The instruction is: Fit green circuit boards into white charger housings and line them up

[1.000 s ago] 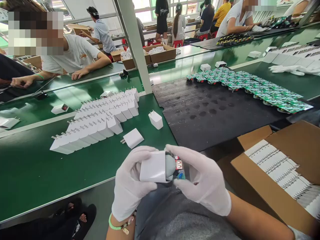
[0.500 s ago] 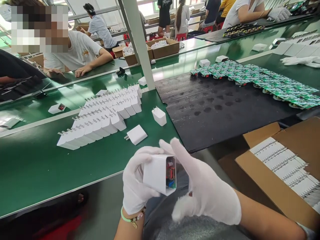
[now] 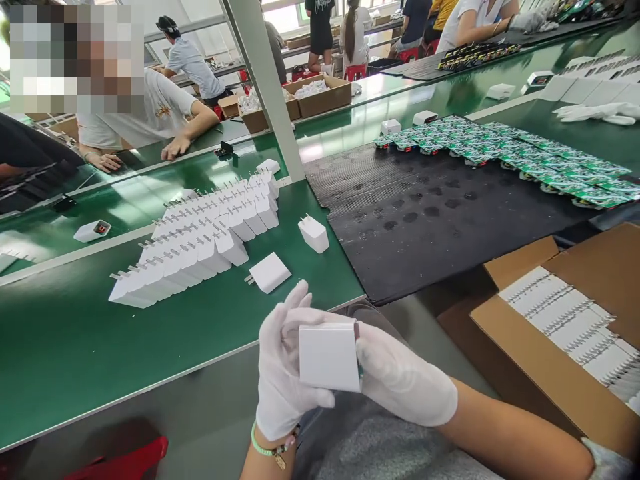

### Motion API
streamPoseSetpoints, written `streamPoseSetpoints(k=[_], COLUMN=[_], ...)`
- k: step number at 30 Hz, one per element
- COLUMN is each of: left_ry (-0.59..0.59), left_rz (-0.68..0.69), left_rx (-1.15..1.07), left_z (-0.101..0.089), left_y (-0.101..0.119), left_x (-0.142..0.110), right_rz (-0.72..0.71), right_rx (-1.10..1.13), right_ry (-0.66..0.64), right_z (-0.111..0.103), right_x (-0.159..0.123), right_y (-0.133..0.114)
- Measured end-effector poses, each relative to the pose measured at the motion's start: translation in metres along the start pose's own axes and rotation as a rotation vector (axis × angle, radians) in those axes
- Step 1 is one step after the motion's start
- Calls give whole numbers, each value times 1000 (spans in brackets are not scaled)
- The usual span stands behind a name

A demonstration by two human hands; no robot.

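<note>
Both my gloved hands hold one white charger housing (image 3: pixel 330 355) above my lap, in front of the green table edge. My left hand (image 3: pixel 285 380) wraps its left side, thumb under its lower edge. My right hand (image 3: pixel 405 380) presses against its open right end, covering the circuit board inside. Rows of white charger housings (image 3: pixel 200 240) lie on the green belt (image 3: pixel 75 333) beyond. Two loose housings rest nearer: a flat housing (image 3: pixel 269 272) and an upright housing (image 3: pixel 313 234).
A black ribbed mat (image 3: pixel 425 227) carries several green circuit boards (image 3: pixel 525 167) at the right. A cardboard box (image 3: pixel 560 387) of white housings stands at my right. A grey pillar (image 3: pixel 270 93) rises mid-table. Other people work across the belt and behind.
The board that stuck out of the housing's open end is now inside. My right hand has closed over that end, and the housing has turned its flat face toward me.
</note>
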State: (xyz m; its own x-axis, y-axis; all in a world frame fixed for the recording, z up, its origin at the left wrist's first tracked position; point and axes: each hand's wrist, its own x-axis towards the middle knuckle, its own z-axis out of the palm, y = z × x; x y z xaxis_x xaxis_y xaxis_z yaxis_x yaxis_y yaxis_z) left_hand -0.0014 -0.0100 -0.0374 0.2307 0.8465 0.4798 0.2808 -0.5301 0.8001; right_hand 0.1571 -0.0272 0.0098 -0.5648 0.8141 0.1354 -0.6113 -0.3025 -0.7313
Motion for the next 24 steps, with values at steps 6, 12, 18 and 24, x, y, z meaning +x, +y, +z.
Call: streamPoseSetpoints(k=[6, 12, 18, 24], left_ry=[-16, -37, -70, -172], left_rz=[69, 138, 342, 158], left_rx=[-192, -99, 559, 539], left_z=[4, -3, -16, -37], left_y=[4, 12, 33, 47], left_x=[0, 3, 14, 27], right_rz=[56, 44, 35, -37], right_rx=[338, 230, -80, -249], right_ry=[10, 38, 100, 56], right_z=[-2, -11, -15, -18], right_x=[5, 0, 2, -5], right_y=[10, 15, 3, 7])
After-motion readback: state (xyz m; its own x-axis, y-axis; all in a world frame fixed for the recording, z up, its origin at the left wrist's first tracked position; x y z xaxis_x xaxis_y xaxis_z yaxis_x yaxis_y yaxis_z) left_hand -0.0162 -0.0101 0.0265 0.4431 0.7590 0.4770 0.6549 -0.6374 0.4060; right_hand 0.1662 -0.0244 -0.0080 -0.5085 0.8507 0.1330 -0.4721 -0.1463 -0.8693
